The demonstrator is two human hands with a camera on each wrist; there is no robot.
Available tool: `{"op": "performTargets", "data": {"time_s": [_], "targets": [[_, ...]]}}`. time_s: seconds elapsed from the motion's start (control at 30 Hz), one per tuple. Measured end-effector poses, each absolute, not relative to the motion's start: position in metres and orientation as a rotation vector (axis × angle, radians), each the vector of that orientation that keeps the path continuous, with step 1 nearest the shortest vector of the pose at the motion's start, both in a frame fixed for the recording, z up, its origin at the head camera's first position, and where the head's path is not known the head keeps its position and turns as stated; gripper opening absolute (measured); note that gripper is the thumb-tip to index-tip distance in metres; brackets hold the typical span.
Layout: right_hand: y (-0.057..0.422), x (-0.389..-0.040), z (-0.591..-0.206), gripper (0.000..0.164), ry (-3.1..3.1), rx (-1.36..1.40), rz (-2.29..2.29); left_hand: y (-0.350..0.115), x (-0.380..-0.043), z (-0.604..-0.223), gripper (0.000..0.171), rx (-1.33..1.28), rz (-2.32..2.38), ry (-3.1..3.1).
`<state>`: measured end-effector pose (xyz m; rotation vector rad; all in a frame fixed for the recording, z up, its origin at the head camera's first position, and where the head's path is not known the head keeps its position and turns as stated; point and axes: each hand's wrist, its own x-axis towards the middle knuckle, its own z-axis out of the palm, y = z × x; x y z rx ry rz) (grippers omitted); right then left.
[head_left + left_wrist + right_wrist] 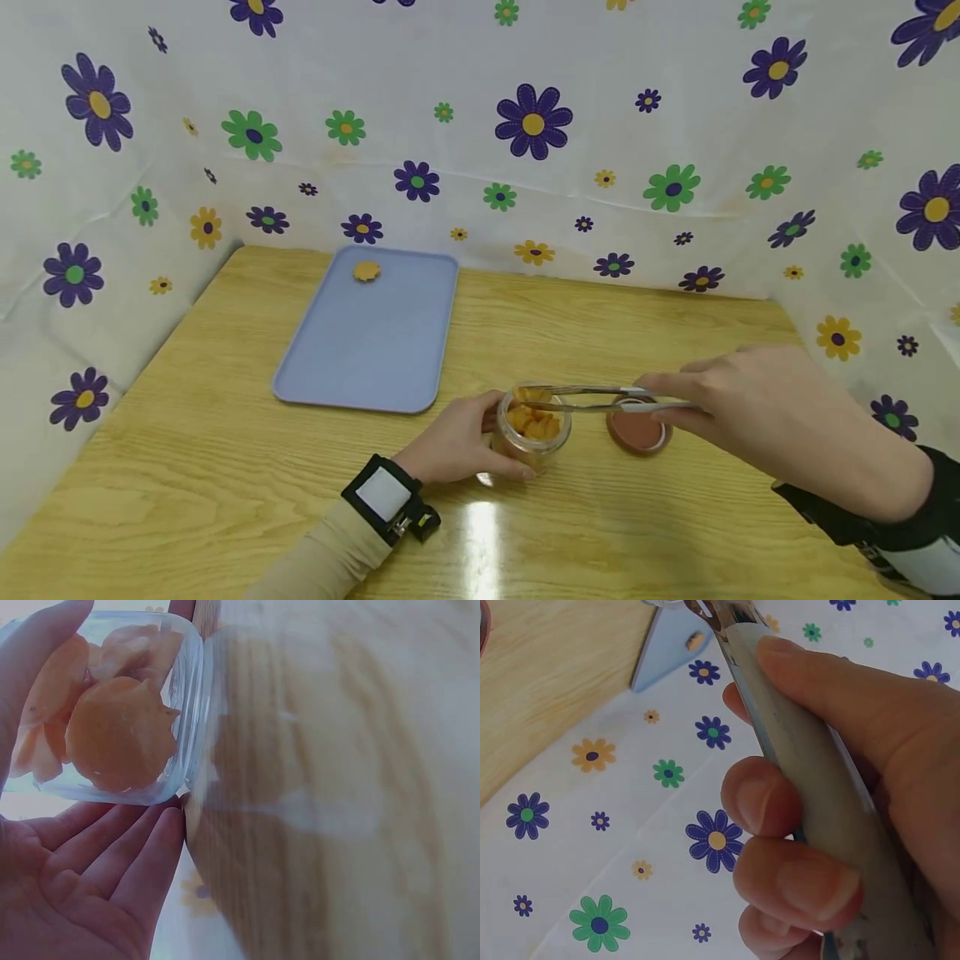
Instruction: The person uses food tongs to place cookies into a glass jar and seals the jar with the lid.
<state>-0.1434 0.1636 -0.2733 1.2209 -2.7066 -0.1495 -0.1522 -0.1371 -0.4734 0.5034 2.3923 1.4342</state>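
A clear glass jar (534, 458) of orange-brown, scalloped cookies (540, 427) stands uncovered on the table. My left hand (459, 443) holds its side, thumb on the near side and fingers on the other. Through the glass in the left wrist view, one round cookie (120, 735) shows flat against the wall. My right hand (780, 417) grips metal tongs (592, 390), whose tips reach into the jar's mouth among the cookies. Whether the tips pinch a cookie is unclear. The right wrist view shows fingers wrapped about the tongs' pale handle (810, 765).
A reddish-brown round lid (637, 429) lies right of the jar, beneath the tongs. At the back left is a blue tray (367, 350), with one scalloped cookie (367, 272) near its far edge. Flower-patterned cloth (465, 150) borders the wooden table (187, 450).
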Motion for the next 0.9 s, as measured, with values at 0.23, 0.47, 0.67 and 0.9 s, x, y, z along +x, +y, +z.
{"op": "performTargets", "data": {"time_s": [0.23,0.47,0.67,0.9], "targets": [[0.161,-0.146,-0.269,0.035,-2.818,1.160,-0.133,-0.139,-0.153,-0.474,0.094,0.522,1.422,2.427],[0.160,-0.149,-0.263,0.036,-2.800,1.148,-0.102,-0.141,-0.153,-0.472,0.094,0.516,1.423,2.434],[0.150,-0.158,-0.259,0.035,-2.698,1.166,-0.098,-0.141,-0.154,-0.472,0.096,0.521,1.401,2.447],[0.111,-0.200,-0.265,0.042,-2.673,1.247,-0.013,-0.139,-0.153,-0.474,0.096,0.553,1.366,2.473]]}}
